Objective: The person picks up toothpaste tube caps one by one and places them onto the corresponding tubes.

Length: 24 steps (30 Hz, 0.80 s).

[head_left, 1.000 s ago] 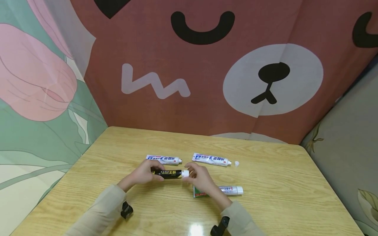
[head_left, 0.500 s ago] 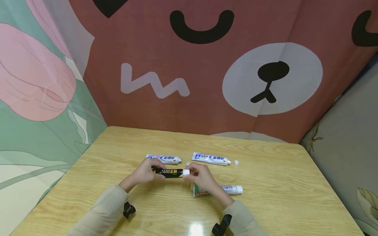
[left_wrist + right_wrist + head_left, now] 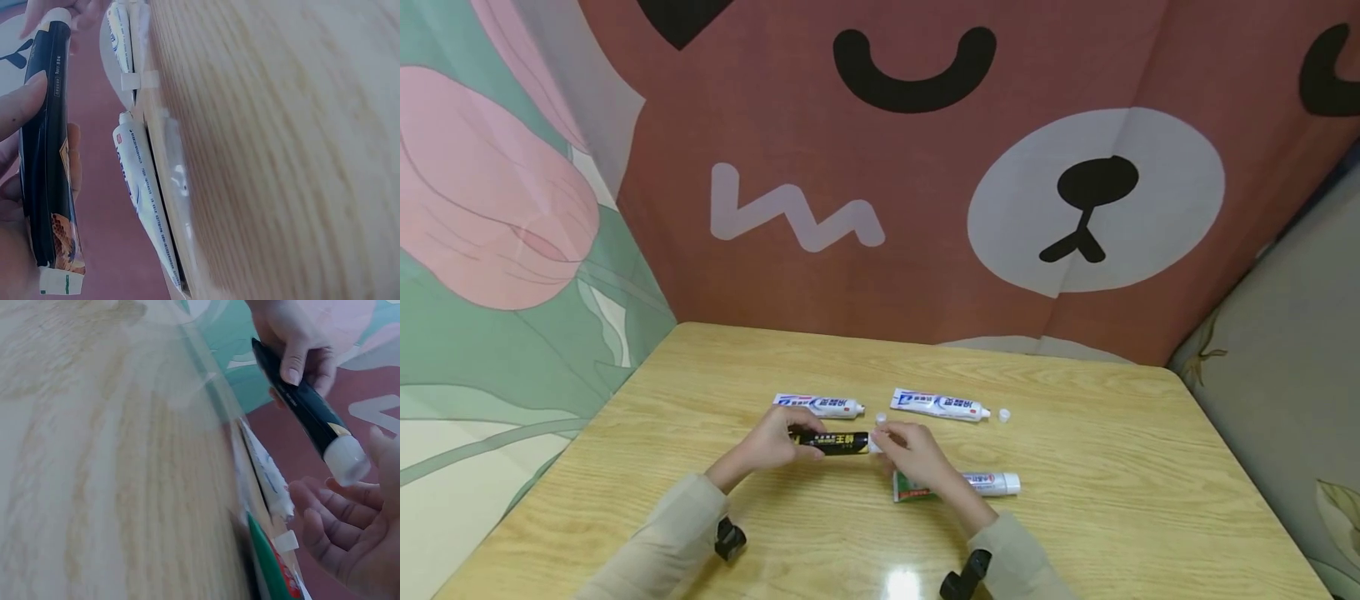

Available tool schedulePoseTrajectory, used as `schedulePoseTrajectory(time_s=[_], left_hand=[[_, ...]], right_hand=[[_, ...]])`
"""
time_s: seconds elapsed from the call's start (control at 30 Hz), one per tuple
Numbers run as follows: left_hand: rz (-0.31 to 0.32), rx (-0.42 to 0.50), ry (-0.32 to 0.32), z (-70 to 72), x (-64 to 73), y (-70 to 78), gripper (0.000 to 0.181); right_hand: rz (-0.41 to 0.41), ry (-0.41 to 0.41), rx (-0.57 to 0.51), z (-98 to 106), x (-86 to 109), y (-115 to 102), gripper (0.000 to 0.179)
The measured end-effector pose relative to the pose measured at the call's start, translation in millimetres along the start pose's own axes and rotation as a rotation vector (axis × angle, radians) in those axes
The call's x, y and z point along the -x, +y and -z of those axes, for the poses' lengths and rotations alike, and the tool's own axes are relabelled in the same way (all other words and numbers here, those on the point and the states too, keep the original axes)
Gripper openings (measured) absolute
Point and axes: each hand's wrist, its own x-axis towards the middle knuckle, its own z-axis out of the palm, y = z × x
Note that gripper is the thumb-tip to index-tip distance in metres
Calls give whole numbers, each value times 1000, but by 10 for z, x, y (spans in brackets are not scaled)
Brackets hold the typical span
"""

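In the head view my left hand grips a black toothpaste tube by its body, above the table. At the tube's right end is a white cap, and my right hand has thumb and forefinger on either side of it, pinching it. The cap still sits against the tube. The right hand's other fingers are spread below it. Just beyond the hands lies a white-and-blue toothpaste tube, its cap off. A green-and-white toothpaste tube, capped, lies partly hidden under the right forearm.
Another white-and-blue toothpaste tube lies uncapped farther back, with a small white cap by its nozzle. A second loose cap stands between the two tubes. Patterned cloths surround the wooden table.
The right hand's fingers have turned about the white cap, now covering more of it. The left hand keeps the black tube nearly still. A loose cap behind the right hand has come into sight.
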Motion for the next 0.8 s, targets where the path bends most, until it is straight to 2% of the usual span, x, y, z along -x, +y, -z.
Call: schedulePoseTrajectory(time_s=[0.23, 0.37, 0.5, 0.6, 0.7, 0.8], left_hand=[[-1, 26, 15, 0, 11, -15, 25], [11, -2, 8, -8, 20, 16, 25], [5, -9, -1, -29, 14, 35, 25], [0, 0, -4, -48, 1, 23, 25], [0, 19, -2, -62, -4, -1, 24], [1, 21, 8, -63, 0, -19, 24]], right_hand=[[35, -8, 2, 30, -5, 166, 28], [4, -10, 34, -2, -46, 347, 19], [-43, -30, 44, -12, -61, 436, 40], [-71, -28, 35, 4, -44, 442, 45], [-51, -7, 48, 43, -19, 433, 35], [-18, -4, 45, 95, 18, 332, 21]])
